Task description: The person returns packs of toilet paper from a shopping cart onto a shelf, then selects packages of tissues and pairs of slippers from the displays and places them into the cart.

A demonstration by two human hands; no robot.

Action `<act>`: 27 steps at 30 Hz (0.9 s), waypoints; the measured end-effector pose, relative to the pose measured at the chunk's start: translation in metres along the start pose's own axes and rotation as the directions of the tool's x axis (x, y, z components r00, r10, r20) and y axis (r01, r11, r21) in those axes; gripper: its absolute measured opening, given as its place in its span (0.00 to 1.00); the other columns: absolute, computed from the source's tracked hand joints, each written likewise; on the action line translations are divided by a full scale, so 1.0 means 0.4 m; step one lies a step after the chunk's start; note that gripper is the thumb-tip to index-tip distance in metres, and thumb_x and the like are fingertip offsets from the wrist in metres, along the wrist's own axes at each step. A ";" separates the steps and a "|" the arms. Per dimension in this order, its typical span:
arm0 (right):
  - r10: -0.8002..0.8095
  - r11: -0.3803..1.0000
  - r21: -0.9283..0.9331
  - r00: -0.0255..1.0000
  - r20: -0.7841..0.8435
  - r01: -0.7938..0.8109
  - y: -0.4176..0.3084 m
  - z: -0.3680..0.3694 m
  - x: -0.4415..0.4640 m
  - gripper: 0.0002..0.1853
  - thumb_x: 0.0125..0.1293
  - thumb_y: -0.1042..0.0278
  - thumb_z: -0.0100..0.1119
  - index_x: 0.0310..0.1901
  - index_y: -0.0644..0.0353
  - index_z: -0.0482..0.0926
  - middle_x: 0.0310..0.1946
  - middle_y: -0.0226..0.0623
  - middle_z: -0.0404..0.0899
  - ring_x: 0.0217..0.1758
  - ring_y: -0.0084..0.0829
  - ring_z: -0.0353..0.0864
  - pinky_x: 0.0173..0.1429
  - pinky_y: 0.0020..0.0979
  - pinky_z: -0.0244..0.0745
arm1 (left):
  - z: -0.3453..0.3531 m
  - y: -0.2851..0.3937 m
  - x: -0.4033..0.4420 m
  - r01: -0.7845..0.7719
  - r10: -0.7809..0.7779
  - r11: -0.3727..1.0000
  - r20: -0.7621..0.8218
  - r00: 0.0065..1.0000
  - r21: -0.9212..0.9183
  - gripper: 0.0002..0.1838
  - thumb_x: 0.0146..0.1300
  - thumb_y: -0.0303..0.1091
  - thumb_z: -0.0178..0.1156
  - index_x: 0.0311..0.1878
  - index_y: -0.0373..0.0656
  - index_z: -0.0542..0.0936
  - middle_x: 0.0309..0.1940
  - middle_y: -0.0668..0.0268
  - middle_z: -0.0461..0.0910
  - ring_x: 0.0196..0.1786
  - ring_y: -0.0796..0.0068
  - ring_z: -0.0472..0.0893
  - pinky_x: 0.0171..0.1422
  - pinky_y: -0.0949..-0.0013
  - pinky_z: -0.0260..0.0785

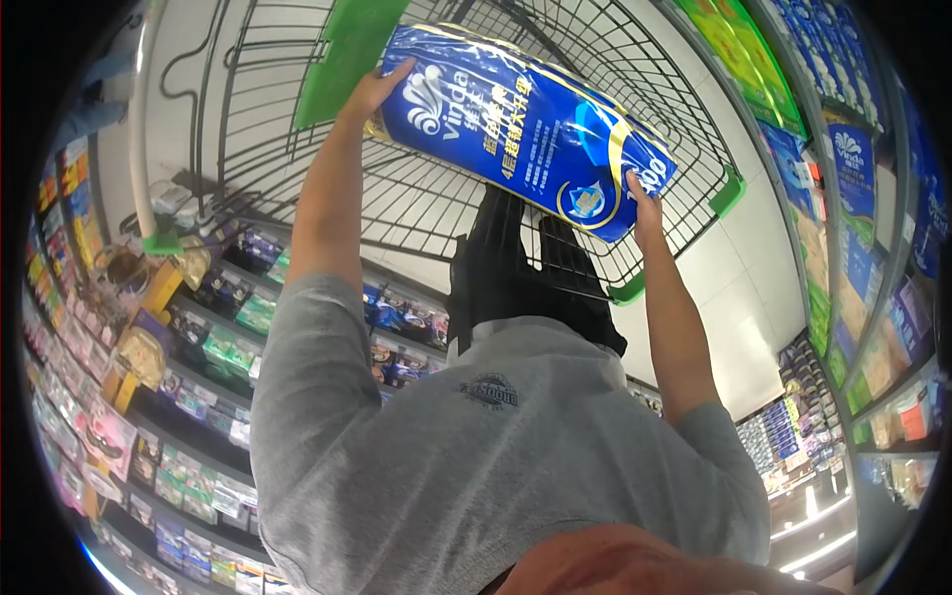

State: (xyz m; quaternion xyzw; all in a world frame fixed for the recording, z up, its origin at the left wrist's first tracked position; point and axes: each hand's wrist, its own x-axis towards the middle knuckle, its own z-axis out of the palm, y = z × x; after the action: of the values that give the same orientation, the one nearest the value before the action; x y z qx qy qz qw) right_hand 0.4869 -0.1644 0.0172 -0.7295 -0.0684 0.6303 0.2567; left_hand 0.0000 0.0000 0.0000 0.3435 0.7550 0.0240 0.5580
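A large blue Vinda pack (526, 129), wrapped in shiny plastic, is held by its two ends over a wire shopping cart (416, 193). My left hand (380, 87) grips the pack's left end, with the thumb on the printed front. On the right end my right hand (645, 203) is closed round the lower corner, near the gold-ringed print. The pack lies tilted, its left end higher in the view. The fingers behind the pack are hidden.
The cart has a green panel (332, 64) at its upper left and green corner pieces. Shelves of packaged goods (213, 347) stand on the left. More shelves with blue and green packs (853, 188) line the right. Pale floor tiles (744, 268) show beside the cart.
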 end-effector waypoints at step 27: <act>-0.488 0.846 0.306 0.866 0.112 0.437 -0.245 -0.206 -0.500 0.32 0.49 0.65 0.75 0.56 0.66 0.71 0.45 0.41 0.79 0.45 0.29 0.80 0.51 0.30 0.75 | -0.074 0.250 -0.488 -0.214 0.162 0.900 -0.164 0.973 -0.380 0.37 0.63 0.62 0.53 0.58 0.33 0.73 0.52 0.58 0.78 0.53 0.67 0.78 0.58 0.66 0.67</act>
State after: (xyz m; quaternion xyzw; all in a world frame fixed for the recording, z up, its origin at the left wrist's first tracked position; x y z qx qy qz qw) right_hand 0.5483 -0.1888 0.2452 -0.5872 -0.1796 0.6178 0.4911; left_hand 0.0512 -0.0198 0.2143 0.2930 0.7322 0.2518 0.5610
